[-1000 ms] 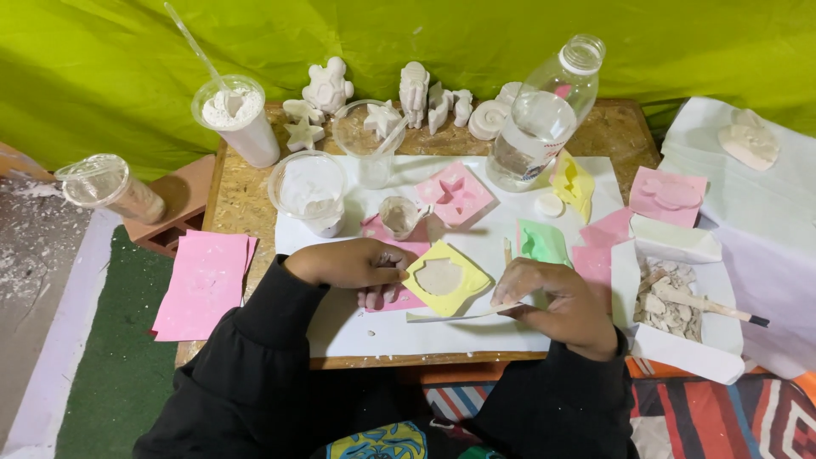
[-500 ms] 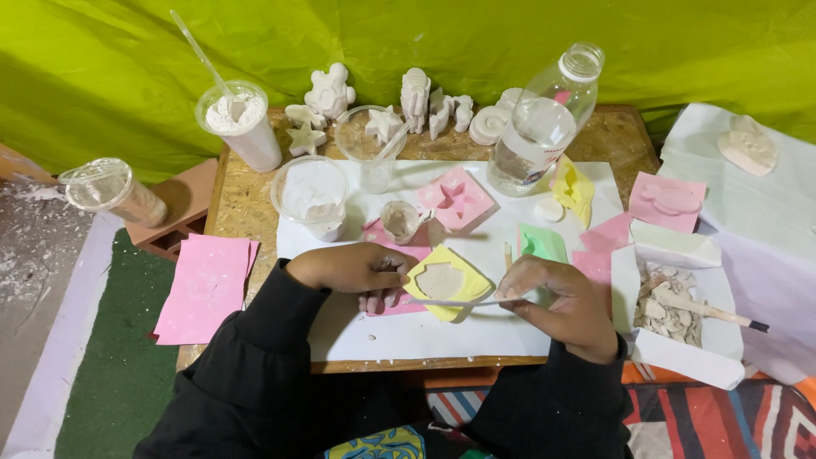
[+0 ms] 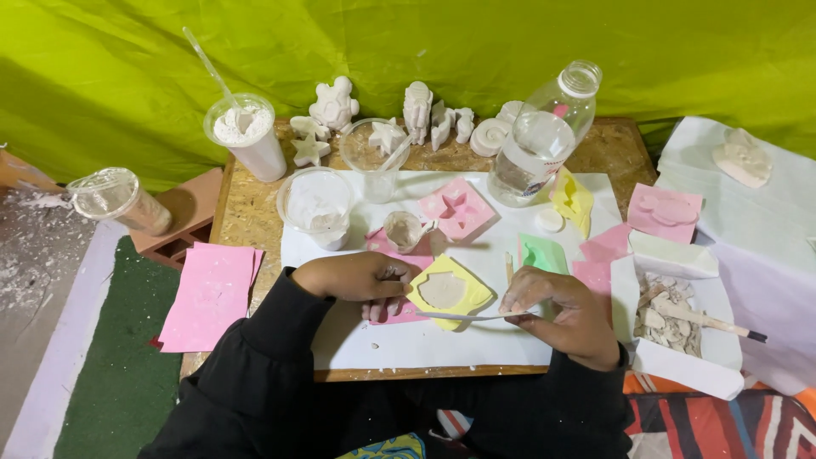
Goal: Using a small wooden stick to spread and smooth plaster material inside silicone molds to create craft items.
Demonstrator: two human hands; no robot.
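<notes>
Left hand is pinching the yellow mould at near-centre bench; right hand, fingers closed on a thin stick, is levelling the plaster. Best keeping the stick flat, mould pinned steady.

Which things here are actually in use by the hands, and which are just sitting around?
In use:
left hand steadying the yellow mould
right hand holding a thin stick across it

Lying about:
plastic bottle
white figurines
cup of powder
star-shaped pink mould
green mould
box of scraps
</notes>
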